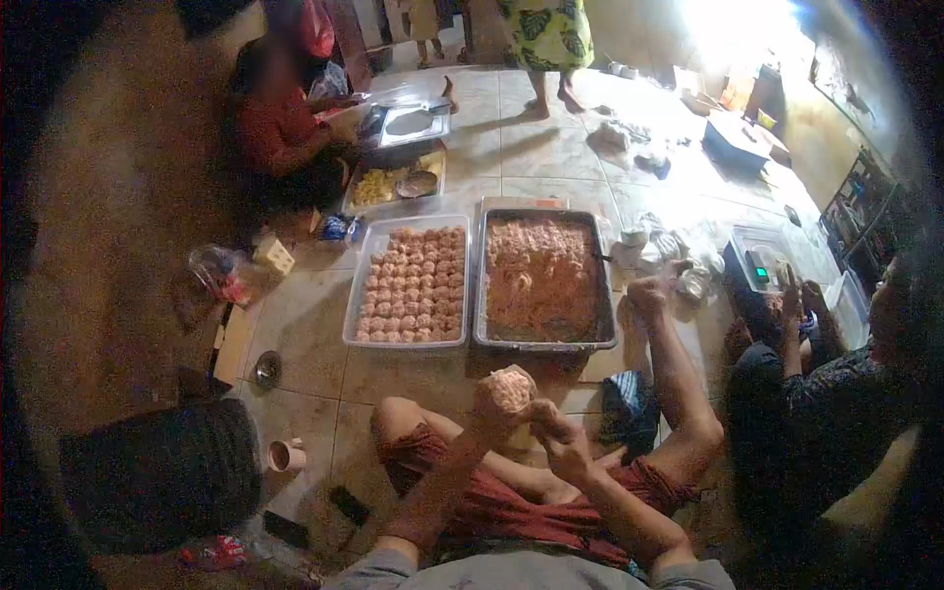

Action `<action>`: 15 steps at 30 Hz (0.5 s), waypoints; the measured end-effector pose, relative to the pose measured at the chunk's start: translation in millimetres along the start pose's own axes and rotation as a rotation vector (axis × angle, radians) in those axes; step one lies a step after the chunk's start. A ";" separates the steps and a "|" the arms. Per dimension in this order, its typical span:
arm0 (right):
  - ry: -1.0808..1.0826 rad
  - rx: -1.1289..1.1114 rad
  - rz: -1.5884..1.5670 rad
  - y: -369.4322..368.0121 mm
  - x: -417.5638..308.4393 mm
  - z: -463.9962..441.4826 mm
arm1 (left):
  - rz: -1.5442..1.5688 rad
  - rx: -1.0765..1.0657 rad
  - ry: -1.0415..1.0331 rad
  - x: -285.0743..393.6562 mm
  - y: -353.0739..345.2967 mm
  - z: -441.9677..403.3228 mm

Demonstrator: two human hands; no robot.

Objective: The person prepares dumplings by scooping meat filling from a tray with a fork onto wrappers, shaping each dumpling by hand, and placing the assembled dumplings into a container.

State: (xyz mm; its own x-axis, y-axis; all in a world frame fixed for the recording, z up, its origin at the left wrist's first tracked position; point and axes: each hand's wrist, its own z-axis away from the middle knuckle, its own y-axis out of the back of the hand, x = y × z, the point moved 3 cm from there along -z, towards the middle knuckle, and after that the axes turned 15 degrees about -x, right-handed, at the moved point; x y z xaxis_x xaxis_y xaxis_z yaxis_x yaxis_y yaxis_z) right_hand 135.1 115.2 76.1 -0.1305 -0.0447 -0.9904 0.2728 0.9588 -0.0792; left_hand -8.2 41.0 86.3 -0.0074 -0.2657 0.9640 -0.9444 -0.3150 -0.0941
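Note:
My left hand [492, 408] is closed around a pinkish ball of what looks like minced meat mixture [511, 390], held above my crossed legs. Close beside it, my right hand [562, 440] has its fingers curled near the ball's lower edge; whatever they hold is too small to make out. In front of me stands a clear plastic tub [351, 295] with rows of similar meat balls [413, 285]. To its right, a dark rectangular tray [609, 320] holds loose meat mixture [541, 275], spread unevenly.
At the far left a person in red [275, 128] sits by a tray of yellow food [374, 187]. Another person [836, 383] sits at right near a digital scale [756, 267]. A mug [286, 455] and small metal bowl [267, 369] stand at left.

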 end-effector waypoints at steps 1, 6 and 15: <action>0.025 0.005 0.259 3.6 -8.5 1.1 | 0.029 -0.002 0.008 0.0 -0.9 -0.5; -0.190 0.083 0.299 24.4 -39.5 14.1 | 0.398 0.070 0.035 29.2 14.7 3.9; -0.307 -0.074 -0.371 1.9 9.7 32.1 | -0.215 -0.003 0.135 54.4 49.2 8.2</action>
State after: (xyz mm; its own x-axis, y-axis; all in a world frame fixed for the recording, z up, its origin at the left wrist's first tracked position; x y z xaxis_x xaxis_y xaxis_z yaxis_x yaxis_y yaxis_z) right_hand 164.9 107.5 62.8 0.0842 -0.4577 -0.8851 0.1914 0.8791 -0.4364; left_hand -52.4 3.5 132.1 0.1506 -0.0690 0.9862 -0.9299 -0.3486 0.1176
